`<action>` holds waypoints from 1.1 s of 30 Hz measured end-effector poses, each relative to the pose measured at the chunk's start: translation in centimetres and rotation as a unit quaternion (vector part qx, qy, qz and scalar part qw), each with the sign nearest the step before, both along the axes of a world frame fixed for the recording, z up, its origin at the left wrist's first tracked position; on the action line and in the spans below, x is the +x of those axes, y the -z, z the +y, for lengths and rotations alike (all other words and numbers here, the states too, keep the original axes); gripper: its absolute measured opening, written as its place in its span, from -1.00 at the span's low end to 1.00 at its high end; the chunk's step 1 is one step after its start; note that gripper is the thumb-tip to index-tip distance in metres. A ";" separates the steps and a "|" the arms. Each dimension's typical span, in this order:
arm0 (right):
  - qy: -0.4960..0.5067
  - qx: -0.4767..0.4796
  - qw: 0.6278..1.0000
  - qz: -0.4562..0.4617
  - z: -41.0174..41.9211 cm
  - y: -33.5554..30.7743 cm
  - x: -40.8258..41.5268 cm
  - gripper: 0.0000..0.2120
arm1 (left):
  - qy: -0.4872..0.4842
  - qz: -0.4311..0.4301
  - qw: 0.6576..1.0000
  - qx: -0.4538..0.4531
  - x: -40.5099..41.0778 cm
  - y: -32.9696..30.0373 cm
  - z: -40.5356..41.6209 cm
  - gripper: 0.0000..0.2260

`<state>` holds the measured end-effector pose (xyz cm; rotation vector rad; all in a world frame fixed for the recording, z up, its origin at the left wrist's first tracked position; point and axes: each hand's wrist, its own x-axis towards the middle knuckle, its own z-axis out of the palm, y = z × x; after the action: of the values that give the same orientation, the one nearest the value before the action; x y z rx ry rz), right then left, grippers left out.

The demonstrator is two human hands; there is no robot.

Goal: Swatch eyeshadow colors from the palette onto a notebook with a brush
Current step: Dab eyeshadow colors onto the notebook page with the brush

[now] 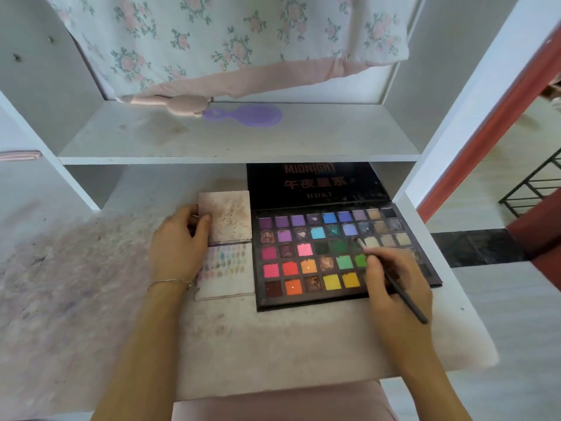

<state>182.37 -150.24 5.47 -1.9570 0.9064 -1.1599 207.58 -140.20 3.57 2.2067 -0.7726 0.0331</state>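
Observation:
A big black eyeshadow palette (315, 256) lies open on the white desk, lid up at the back, with rows of coloured pans. Left of it lies a small open notebook (226, 271); its lower page carries rows of pale colour swatches, its upper page is smudged. My left hand (179, 241) grips the notebook's left edge, thumb on the upper page. My right hand (391, 278) rests over the palette's right side and pinches a thin dark brush (403, 296). The brush tip touches a dark pan in the third row, near the beige pans.
A white shelf (236, 141) overhangs the back of the desk with a purple hairbrush (246, 115) and a pink item on it. Floral cloth (230, 41) hangs above. The desk's right edge (449, 287) drops to the floor. A pink seat sits below me.

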 end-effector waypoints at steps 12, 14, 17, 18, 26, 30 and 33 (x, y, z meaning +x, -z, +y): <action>0.179 0.062 0.981 0.039 -3.5 0.8 -4.2 -0.87 | 0.000 -0.009 1.000 0.002 -0.6 -0.4 -0.2 -0.76; 0.172 0.063 0.982 0.052 -3.6 0.8 -4.0 -0.88 | 0.000 -0.007 1.000 0.000 -0.6 -0.5 -0.1 -0.76; 0.164 0.075 0.981 0.076 -3.7 0.9 -4.0 -0.89 | 0.002 -0.006 1.000 -0.003 -0.6 -0.5 -0.1 -0.76; 0.166 0.080 0.980 0.080 -3.7 0.9 -4.0 -0.90 | 0.002 -0.006 1.000 -0.002 -0.6 -0.5 -0.1 -0.76; 0.174 0.082 0.978 0.087 -3.7 0.9 -4.0 -0.91 | -0.001 -0.002 1.000 -0.009 -0.7 -0.6 -0.1 -0.76; 0.177 0.077 0.978 0.078 -3.6 0.8 -4.0 -0.90 | -0.002 -0.005 1.000 -0.014 -0.7 -0.5 -0.1 -0.77; 0.175 0.081 0.978 0.076 -3.7 0.8 -4.0 -0.89 | 0.000 -0.010 1.000 -0.016 -0.7 -0.5 -0.1 -0.77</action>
<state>178.39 -153.89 4.70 -1.8163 1.4271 -1.0941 206.88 -140.29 4.10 2.1790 -0.7783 0.0661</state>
